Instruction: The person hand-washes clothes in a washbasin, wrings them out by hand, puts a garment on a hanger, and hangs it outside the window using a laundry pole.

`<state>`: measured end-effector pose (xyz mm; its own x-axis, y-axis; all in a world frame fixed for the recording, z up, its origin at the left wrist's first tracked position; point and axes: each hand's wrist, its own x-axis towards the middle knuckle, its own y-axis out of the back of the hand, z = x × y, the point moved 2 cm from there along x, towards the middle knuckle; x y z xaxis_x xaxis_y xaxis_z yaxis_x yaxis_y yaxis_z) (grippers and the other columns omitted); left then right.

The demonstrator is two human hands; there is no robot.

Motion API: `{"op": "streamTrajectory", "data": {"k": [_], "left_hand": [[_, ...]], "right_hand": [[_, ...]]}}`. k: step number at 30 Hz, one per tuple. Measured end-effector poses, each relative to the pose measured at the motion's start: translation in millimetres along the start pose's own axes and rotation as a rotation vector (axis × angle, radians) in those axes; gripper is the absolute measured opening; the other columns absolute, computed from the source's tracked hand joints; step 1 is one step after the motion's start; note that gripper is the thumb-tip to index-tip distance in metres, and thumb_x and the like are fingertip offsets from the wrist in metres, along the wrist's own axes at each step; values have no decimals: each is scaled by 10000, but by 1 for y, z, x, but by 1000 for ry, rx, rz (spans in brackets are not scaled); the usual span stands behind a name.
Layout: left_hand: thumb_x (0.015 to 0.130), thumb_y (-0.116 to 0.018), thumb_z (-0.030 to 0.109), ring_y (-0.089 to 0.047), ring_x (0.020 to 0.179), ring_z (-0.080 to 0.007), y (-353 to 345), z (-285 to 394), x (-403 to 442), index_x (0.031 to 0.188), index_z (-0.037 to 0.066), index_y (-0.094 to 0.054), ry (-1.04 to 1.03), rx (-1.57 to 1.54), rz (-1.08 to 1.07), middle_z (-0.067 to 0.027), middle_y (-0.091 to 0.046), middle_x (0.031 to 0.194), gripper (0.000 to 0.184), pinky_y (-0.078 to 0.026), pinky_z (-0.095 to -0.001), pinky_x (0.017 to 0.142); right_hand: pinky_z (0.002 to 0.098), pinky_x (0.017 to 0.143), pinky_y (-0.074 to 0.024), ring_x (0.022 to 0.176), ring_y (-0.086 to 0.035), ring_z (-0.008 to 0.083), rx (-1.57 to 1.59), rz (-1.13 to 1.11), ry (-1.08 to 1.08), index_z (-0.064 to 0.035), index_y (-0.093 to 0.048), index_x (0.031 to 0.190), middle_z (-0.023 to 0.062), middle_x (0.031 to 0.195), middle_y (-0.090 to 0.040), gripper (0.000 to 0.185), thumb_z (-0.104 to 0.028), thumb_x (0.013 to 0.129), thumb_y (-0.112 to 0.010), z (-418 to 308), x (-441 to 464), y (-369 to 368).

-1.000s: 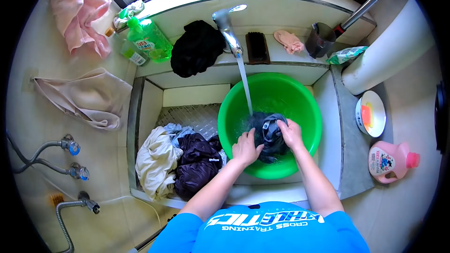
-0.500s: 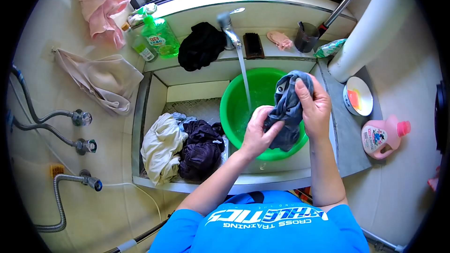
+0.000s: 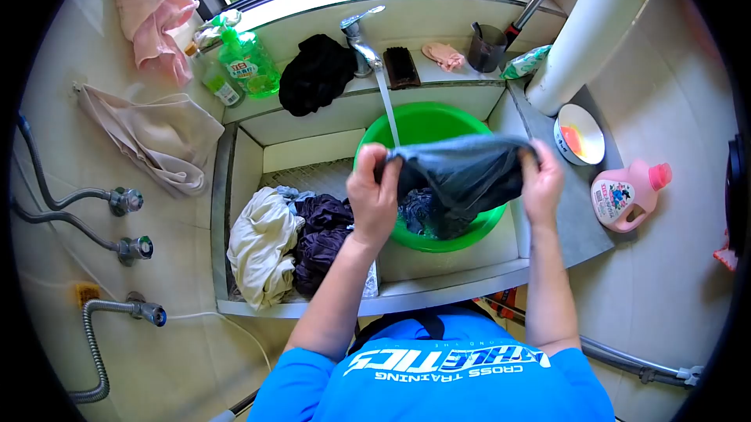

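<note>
A dark blue-grey garment [image 3: 469, 175] is stretched out between my two hands, its upper edge held wide. My left hand [image 3: 372, 197] is closed on one end of that edge. At the other end, my right hand [image 3: 542, 185] pinches it with the fingers wrapped over. The lower part of the garment hangs into a green basin [image 3: 429, 247], where wet dark cloth shows. Water runs from the faucet [image 3: 361, 50] into the basin, just beyond my left hand.
White clothing [image 3: 262, 246] and dark purple clothing [image 3: 321, 238] lie in the sink at left. Along the back ledge are a green soap bottle [image 3: 248, 66], black cloth [image 3: 315, 75], a brush [image 3: 401, 68] and a dark cup [image 3: 486, 50]. A bowl [image 3: 580, 135] and pink jug [image 3: 628, 197] stand right.
My hands have moved apart, spreading the previously bunched garment wide. My left hand has shifted left. The whole view has shifted slightly.
</note>
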<state>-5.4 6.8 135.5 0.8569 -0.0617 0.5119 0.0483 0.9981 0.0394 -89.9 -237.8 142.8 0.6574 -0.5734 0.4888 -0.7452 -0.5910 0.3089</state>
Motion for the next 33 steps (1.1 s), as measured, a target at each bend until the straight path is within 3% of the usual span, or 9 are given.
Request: {"op": "streamTrajectory", "data": {"k": [3, 7, 9, 10, 16, 18, 20, 23, 33], "left_hand": [[855, -617, 29, -439, 600, -97, -7, 64, 50, 899, 28, -521, -395, 18, 84, -31, -480, 696, 106, -385, -222, 551], [853, -641, 63, -490, 618, -123, -23, 103, 78, 920, 25, -533, -513, -25, 112, -64, -538, 731, 133, -422, -235, 576], [839, -658, 75, -505, 621, -143, -31, 91, 84, 899, 24, -538, -456, 152, 129, -74, -542, 731, 144, -434, -252, 585], [822, -674, 87, -518, 628, -158, -32, 77, 86, 879, 24, -543, -424, 248, 150, -79, -543, 728, 156, -443, -262, 597], [839, -631, 159, -572, 757, -335, -48, -113, 3, 913, 49, -573, 225, 495, 72, -148, -593, 801, 145, -458, -397, 686], [820, -629, 181, -524, 967, -323, -71, -144, -39, 990, 85, -577, 162, 750, -48, -126, -584, 993, 202, -425, -442, 817], [817, -624, 335, -343, 1231, -442, -97, -167, -72, 1280, 202, -477, 441, 924, -336, -172, -381, 1353, 504, -357, -616, 918], [787, -621, 466, -222, 1292, -532, -124, -177, -76, 1359, 271, -406, 564, 1112, -634, -218, -277, 1424, 641, -278, -713, 936], [806, -555, 415, -289, 1237, -529, -127, -233, -67, 1392, 189, -401, 558, 1172, -758, -243, -240, 1450, 646, -327, -549, 1026]], "right_hand": [[225, 781, -445, 833, -550, 83, 315, 152, 97, 17, -621, 1048, 16, 913, -631, 229, -152, 894, -623, -63, 47, 14], [223, 752, -444, 815, -544, 88, 620, 173, 105, 5, -626, 1033, 14, 880, -624, 224, -181, 910, -603, -84, 86, 23], [235, 752, -441, 820, -536, 88, 379, 255, 66, 3, -625, 998, 2, 864, -618, 209, -182, 903, -608, -58, 88, 8], [251, 769, -440, 824, -538, 99, 311, 100, 17, 8, -616, 981, -6, 863, -618, 199, -171, 893, -613, -30, 84, -3], [364, 770, -483, 850, -633, 304, -29, -313, -199, -2, -644, 963, 197, 890, -649, 204, -138, 811, -640, 135, 21, -80], [427, 816, -454, 880, -582, 358, -223, -342, -199, -31, -649, 995, 205, 893, -616, 222, -156, 815, -612, 180, -5, -104], [448, 893, -418, 1026, -509, 393, -295, -439, -326, -75, -623, 1105, 235, 1118, -539, 298, -203, 837, -605, 216, -39, -131], [615, 948, -335, 1244, -355, 355, -608, -687, -328, -134, -583, 1188, 181, 1297, -431, 366, -279, 852, -591, 184, -49, -149], [663, 987, -223, 1306, -272, 320, -786, -883, -139, -154, -595, 1173, 114, 1383, -362, 386, -320, 829, -538, 237, -42, -197]]}}
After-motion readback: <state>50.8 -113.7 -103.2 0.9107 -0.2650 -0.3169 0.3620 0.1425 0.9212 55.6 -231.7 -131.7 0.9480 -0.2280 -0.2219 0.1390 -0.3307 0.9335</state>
